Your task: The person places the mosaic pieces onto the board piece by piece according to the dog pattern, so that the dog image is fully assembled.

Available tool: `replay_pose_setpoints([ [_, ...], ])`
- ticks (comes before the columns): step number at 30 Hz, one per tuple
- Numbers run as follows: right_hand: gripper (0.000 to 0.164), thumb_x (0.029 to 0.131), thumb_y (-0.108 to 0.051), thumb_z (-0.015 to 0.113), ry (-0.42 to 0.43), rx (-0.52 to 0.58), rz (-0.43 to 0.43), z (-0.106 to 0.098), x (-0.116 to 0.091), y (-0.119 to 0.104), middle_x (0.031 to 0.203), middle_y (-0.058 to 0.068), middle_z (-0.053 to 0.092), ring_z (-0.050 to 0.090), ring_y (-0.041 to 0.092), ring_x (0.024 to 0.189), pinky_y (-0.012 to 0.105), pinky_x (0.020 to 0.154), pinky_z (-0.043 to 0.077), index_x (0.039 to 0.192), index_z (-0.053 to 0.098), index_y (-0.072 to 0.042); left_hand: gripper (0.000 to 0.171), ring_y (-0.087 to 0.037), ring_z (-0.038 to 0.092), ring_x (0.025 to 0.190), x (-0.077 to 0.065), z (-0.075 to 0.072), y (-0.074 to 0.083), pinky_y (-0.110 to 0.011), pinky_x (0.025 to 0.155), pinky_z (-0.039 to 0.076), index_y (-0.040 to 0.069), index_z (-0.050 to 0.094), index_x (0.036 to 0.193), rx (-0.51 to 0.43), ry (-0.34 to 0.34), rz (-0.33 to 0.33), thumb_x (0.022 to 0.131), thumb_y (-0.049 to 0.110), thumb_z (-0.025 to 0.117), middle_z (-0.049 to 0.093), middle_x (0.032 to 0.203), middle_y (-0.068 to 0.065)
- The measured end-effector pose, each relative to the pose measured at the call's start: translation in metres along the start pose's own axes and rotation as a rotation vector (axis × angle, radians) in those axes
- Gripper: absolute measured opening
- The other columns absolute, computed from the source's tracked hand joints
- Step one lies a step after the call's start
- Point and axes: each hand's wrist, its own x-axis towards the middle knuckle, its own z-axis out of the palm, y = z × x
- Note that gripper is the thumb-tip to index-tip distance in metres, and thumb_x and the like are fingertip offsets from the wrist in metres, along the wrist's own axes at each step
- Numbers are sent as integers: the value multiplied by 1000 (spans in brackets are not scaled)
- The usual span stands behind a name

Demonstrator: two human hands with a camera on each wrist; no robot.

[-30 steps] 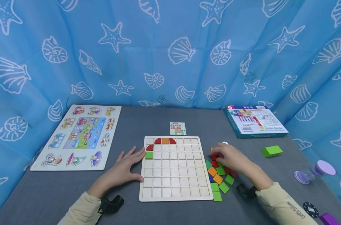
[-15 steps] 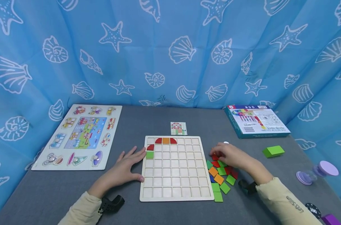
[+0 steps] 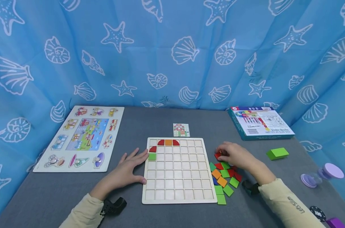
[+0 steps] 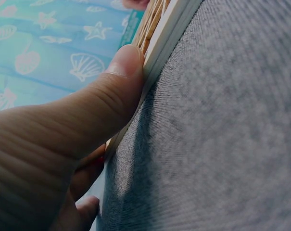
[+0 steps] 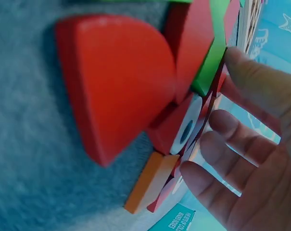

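A pale wooden grid board (image 3: 178, 174) lies flat, with red quarter-round tiles (image 3: 153, 149), an orange square tile (image 3: 168, 142) and a green square tile (image 3: 152, 156) set in its upper left cells. My left hand (image 3: 124, 174) rests along the board's left edge, fingers spread; in the left wrist view the thumb (image 4: 123, 67) presses that edge. Right of the board, my right hand (image 3: 235, 155) pinches a red tile (image 3: 217, 155) between thumb and fingers, above a loose pile of red, green, orange and blue tiles. The tile's exact shape is partly hidden by the fingers.
A small pattern card (image 3: 181, 130) lies behind the board. A vehicle peg puzzle (image 3: 112, 148) is at the left, a teal game box (image 3: 260, 123) at the back right. A green block (image 3: 277, 153), an hourglass-like lilac object (image 3: 322, 175), a black chip (image 3: 317, 213) and a purple block (image 3: 335, 222) lie at the right.
My right hand has shifted slightly right and come off part of the pile, with the red tile now showing at its fingertips. The left hand has stayed on the board's edge.
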Motion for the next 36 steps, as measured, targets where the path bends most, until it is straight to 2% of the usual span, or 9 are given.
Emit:
replay_pose_setpoints([
  [6,23,76,-23,70,44,-30,-2,2,-1,-4,86,-3,51,46,11,72,24,61,42,98,64,-17,94,-30,8,136,0,0,-1,-60,101,-3,17,30,140,-2,4,4,62,50,71,24,146,2],
  [12,18,76,-27,69,119,-52,-10,3,4,-11,85,-3,49,47,9,69,24,60,43,89,63,-16,94,-30,8,136,0,-1,-1,-60,101,-2,17,30,140,-2,6,6,62,49,71,24,146,2],
  [17,21,75,-31,69,158,-72,-5,2,12,-27,83,-4,51,48,10,69,24,60,43,88,63,-16,93,-29,8,136,0,-1,-2,-60,101,-3,18,30,140,-3,5,8,62,50,71,23,146,3],
  [21,22,75,-31,69,155,-53,-71,2,22,-54,85,-6,54,50,11,72,24,62,44,90,63,-16,93,-29,8,136,0,0,-2,-60,101,-3,18,30,140,-3,4,9,62,50,71,23,146,3],
  [30,13,76,-28,66,151,-124,-319,17,60,-144,78,-10,56,46,2,65,17,57,41,85,62,-19,94,-29,8,136,-2,2,-4,-59,101,-3,18,30,140,2,0,-6,61,51,71,23,146,3],
  [36,18,76,-31,67,89,-227,-365,32,76,-183,74,-9,55,45,4,60,18,52,38,87,64,-18,93,-29,8,136,0,2,-4,-60,101,-2,19,30,140,-7,10,22,62,51,71,24,146,3],
])
